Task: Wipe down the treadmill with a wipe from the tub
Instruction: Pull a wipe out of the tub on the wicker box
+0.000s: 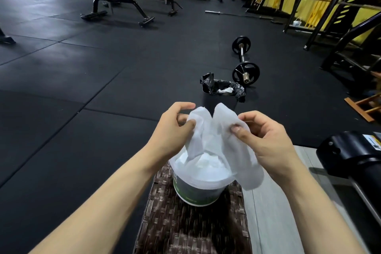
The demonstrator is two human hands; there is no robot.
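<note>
Hands, left point(172, 130) and right point(266, 138), pinching a white damp wipe point(208, 130) between curled fingers above the open white-and-green plastic tub point(198, 189) on a woven brown surface point(181, 222); black treadmill point(350, 154) apparently not yet wiped.

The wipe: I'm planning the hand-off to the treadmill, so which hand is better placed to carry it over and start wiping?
Probably the right hand. It already pinches the wipe, and the treadmill lies on that side. The left hand pinches the other edge, farther away, above the tub.
</note>
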